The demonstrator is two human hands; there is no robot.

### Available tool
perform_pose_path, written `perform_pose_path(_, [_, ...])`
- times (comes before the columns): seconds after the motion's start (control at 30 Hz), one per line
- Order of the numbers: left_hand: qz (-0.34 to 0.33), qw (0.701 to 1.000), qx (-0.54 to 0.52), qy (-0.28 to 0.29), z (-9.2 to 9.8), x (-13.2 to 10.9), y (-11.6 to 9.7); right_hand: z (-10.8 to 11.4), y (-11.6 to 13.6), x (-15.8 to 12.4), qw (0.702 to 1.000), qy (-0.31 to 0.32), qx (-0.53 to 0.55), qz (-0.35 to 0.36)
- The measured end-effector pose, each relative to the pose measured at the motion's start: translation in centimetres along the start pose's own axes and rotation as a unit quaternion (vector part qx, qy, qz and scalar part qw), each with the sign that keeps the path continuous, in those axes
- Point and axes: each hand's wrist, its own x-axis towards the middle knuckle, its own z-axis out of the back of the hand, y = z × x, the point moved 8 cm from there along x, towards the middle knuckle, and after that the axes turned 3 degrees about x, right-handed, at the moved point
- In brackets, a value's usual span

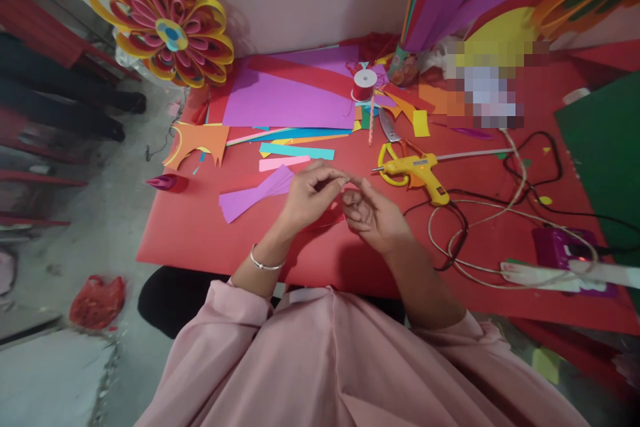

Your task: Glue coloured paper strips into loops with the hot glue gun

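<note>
My left hand (311, 197) and my right hand (373, 213) meet over the middle of the red table (200, 240). Both are pinched together at the fingertips on something small that I cannot make out; a thin red strand seems to run under them. A folded purple paper piece (253, 195) lies just left of my left hand. A silver bangle sits on my left wrist.
A yellow glue gun (417, 170) and yellow-handled scissors (393, 147) lie to the right, with tangled cords (480, 227) and a purple power strip (565, 250). Coloured paper sheets (290, 97), strips and a red ribbon spool (365, 83) lie behind. A large paper flower (167, 20) leans at back left.
</note>
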Motion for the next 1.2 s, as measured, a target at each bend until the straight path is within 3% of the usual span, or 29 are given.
perform_pose_path(0.17, [0.000,1.000,-0.005,0.014,-0.3,-0.4,0.6,1.0,1.9,-0.6,0.977,-0.080,-0.119,0.158])
perform_pose_path(0.43, [-0.001,0.999,0.027,-0.018,0.6,-1.3,1.0,1.5,3.2,-1.5,0.941,-0.139,-0.189,0.244])
perform_pose_path(0.63, [0.014,1.000,-0.009,-0.003,-0.2,-1.4,1.7,1.1,2.7,-1.5,0.940,-0.111,-0.217,0.238])
perform_pose_path(0.77, [0.016,0.999,-0.027,-0.018,-0.3,-1.4,2.4,1.1,2.4,-1.2,0.954,-0.087,-0.184,0.219])
perform_pose_path(0.93, [0.047,0.997,-0.059,0.008,-1.1,-1.6,2.9,1.2,1.9,-1.2,0.959,-0.079,-0.174,0.207])
perform_pose_path(1.07, [0.072,0.995,-0.067,0.000,-1.4,-1.8,2.6,0.9,2.0,-1.7,0.937,-0.083,-0.255,0.224])
perform_pose_path(1.2, [0.045,0.997,-0.059,0.003,-1.4,-1.9,1.6,0.2,2.3,-2.2,0.909,-0.082,-0.318,0.257])
